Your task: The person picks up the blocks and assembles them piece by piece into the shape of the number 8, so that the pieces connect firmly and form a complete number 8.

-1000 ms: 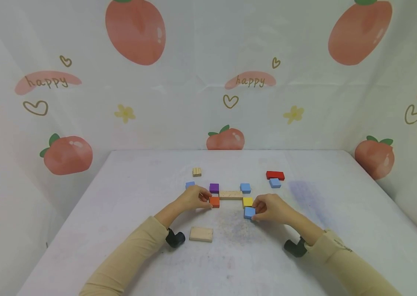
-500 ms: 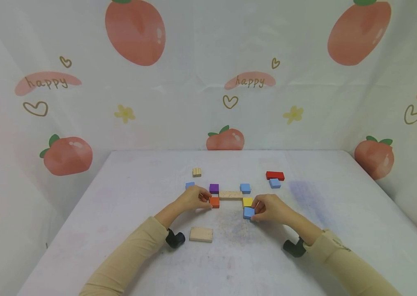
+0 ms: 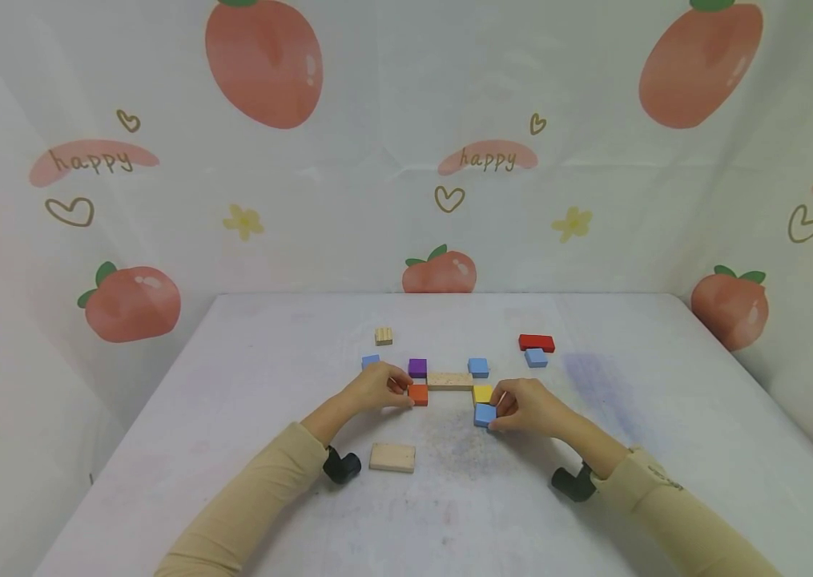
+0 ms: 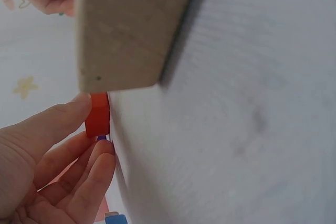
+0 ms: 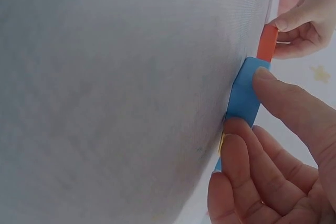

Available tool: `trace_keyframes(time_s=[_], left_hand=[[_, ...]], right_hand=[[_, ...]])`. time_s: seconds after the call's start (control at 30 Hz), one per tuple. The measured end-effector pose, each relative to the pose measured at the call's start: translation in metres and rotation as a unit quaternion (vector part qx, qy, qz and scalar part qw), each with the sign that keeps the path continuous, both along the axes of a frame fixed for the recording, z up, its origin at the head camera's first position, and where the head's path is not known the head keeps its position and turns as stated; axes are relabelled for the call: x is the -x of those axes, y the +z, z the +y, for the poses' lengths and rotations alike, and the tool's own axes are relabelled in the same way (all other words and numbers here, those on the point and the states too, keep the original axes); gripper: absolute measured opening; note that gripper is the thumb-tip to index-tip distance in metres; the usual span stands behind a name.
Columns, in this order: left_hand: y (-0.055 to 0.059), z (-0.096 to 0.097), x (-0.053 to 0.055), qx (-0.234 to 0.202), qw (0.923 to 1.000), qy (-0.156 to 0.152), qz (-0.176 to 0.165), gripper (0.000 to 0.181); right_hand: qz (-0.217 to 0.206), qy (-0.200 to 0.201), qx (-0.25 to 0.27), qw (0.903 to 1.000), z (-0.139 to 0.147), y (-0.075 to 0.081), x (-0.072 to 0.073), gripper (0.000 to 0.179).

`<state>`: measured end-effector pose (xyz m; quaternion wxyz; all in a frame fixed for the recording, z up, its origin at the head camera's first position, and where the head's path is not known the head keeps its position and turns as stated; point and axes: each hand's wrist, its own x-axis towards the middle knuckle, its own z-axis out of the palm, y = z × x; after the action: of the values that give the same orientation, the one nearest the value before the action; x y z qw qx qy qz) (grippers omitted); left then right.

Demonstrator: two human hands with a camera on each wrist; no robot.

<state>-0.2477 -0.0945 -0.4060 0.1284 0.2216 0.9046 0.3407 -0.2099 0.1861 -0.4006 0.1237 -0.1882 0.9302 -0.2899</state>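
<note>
My left hand [image 3: 376, 386] pinches an orange-red wooden block [image 3: 418, 395] on the table between thumb and fingers; the left wrist view shows the thumb on this red block [image 4: 97, 115]. With thumb and fingertips, my right hand [image 3: 532, 407] grips a blue block [image 3: 484, 414], also seen close up as a blue block [image 5: 244, 90] in the right wrist view. A yellow block [image 3: 482, 393] lies just behind that blue one, partly covered by it. Between the two sides runs a pale wooden bar [image 3: 449, 381]. Behind its ends sit a purple block [image 3: 417, 368] and another blue block [image 3: 478, 368].
A flat wooden plank [image 3: 392, 457] lies nearer the front. Farther back are a ridged wooden block [image 3: 384, 336], a red bar [image 3: 537, 342] and a blue block [image 3: 536, 357] in front of it. One more blue block [image 3: 371, 361] shows behind my left hand.
The right hand has shifted the blue block very slightly to the left, mostly in the earlier half second. My left hand and the other blocks look the same.
</note>
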Motion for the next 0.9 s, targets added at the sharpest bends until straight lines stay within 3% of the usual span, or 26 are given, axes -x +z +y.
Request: trace_keyframes(time_s=[0.23,0.9], left_hand=[[-0.0008,0.0019,-0.001,0.0,0.9998,0.018,-0.007,0.033],[0.0024,0.0012,-0.0032,0.002,1.0,0.008,0.0,0.033]], right_hand=[[-0.003,0.001,0.0,1.0,0.0002,-0.0002,0.0001,0.027],[0.003,0.009,0.01,0.9999,0.0053,-0.0012,-0.0006,0.028]])
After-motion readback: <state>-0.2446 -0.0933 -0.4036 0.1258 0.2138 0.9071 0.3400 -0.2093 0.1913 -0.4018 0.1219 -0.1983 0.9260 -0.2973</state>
